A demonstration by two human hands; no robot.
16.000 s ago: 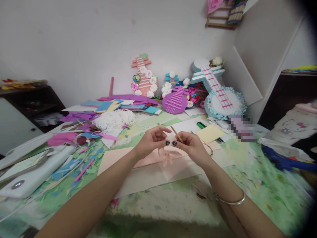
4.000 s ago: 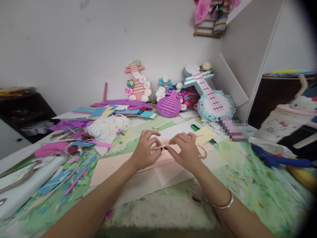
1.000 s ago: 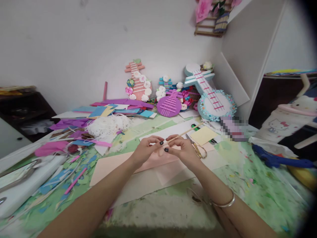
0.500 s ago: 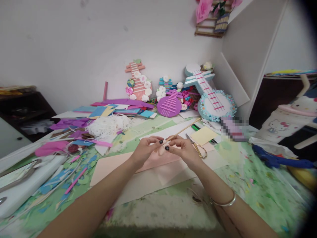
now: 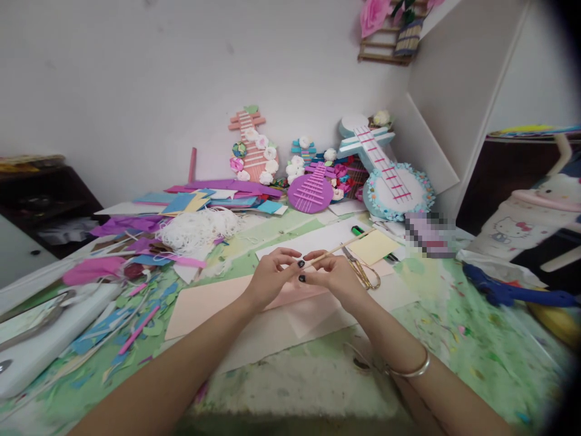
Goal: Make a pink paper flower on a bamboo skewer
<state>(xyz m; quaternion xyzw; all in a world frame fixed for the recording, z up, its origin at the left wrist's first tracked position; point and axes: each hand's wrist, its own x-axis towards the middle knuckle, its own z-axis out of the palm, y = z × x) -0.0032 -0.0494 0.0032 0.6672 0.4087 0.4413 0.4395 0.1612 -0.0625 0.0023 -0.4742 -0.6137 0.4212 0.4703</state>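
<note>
- Long, thin, tan stick (image 5: pixel 347 245) – looks like wood, smooth and matt.
- Broad pale-peach rectangular sheet (image 5: pixel 204 301) – smooth matt paper or thin card; cannot tell which.
- Flat pale-yellow rectangular sheet (image 5: pixel 376 245) – paper-like, matt.
- Small scissors with gold looped handles (image 5: pixel 374 284) – shiny metal.
- Silver rounded bangle (image 5: pixel 415 370) – polished metal, glossy.
- Tangled white heap of strands (image 5: pixel 197 229) – stringy, rough, matt.
- Purple round-bodied lute-shaped craft piece (image 5: pixel 303 197) – flat matt face, ridged by raised pink strips.
- Blue-handled tool (image 5: pixel 503 293) – smooth, plastic-looking.
- White pink-rimmed cup (image 5: pixel 499 233) – smooth, plastic-looking.
- Brown slatted hanging rack (image 5: pixel 381 59) – wood-like.
- Pale bare wall (image 5: pixel 136 79) – matt, faintly marked.
</note>
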